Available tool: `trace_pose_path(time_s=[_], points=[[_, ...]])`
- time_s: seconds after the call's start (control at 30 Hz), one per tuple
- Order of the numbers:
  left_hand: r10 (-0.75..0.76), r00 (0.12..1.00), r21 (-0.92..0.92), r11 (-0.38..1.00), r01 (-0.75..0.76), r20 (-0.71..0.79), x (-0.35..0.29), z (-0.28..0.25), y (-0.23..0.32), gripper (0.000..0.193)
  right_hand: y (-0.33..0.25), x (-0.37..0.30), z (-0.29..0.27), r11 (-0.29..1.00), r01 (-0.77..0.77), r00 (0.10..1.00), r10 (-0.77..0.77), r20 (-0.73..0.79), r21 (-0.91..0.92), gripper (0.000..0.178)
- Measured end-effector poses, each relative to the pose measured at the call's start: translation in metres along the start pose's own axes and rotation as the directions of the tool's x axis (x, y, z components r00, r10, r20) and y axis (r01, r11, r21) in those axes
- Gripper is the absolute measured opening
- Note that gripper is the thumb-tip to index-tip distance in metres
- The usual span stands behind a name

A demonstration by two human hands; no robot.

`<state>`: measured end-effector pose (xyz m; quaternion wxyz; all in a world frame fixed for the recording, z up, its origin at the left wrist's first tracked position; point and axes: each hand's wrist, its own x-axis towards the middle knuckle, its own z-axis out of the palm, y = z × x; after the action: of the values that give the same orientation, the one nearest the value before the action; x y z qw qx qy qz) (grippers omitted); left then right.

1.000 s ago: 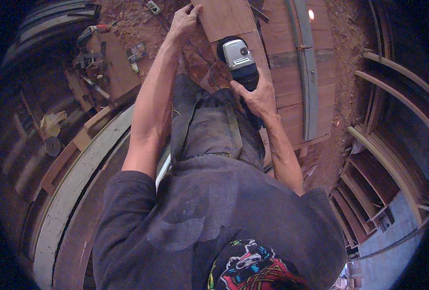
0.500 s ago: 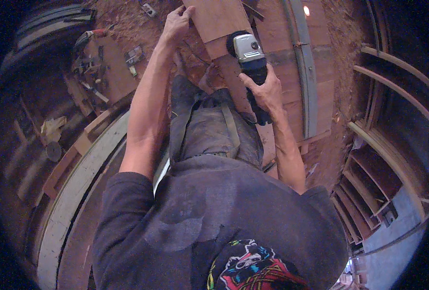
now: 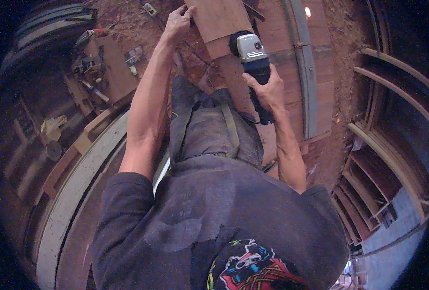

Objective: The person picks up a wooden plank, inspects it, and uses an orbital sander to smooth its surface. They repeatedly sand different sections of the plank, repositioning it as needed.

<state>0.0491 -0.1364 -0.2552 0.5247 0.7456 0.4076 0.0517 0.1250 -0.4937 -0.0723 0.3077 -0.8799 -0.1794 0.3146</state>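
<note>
My right hand [image 3: 268,93] is wrapped round the black body of an angle grinder [image 3: 253,50]. Its silver head and dark disc touch or sit just beside the right edge of a flat wooden board [image 3: 222,20] at the top of the view. With fingers closed on the board's left edge, my left hand [image 3: 179,22] steadies it. Beneath the board lies a longer reddish plank [image 3: 232,77] that runs toward my lap. The disc's underside is hidden, so I cannot tell its exact contact.
Wide boards with a grey metal bar [image 3: 307,72] lie to the right. A low wooden board [image 3: 113,70] with hand tools stands left, near a long pale beam [image 3: 86,176]. Wooden shelving [image 3: 364,193] rises at the far right. A cord [image 3: 200,57] passes near my feet.
The angle grinder and my right hand have shifted slightly to the right. My left hand and the board stay almost in place.
</note>
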Motion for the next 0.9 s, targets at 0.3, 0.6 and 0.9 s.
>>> trace_pose_path(time_s=[0.3,0.6,0.9], points=[[-0.034,0.999,-0.253,0.967,0.038,0.02,-0.047,-0.022,0.018,0.06,-0.006,-0.005,0.006,0.991,-0.087,0.991,0.096,-0.091,0.102,0.065],[-0.045,0.999,-0.106,0.993,0.048,0.028,-0.066,-0.036,0.036,0.05,0.016,-0.04,0.007,0.886,0.011,0.963,0.116,-0.244,0.464,0.047],[-0.065,0.989,0.435,0.901,0.001,0.133,0.001,-0.072,0.034,0.057,-0.012,-0.046,0.043,0.786,-0.011,0.844,0.339,-0.415,0.618,0.045]])
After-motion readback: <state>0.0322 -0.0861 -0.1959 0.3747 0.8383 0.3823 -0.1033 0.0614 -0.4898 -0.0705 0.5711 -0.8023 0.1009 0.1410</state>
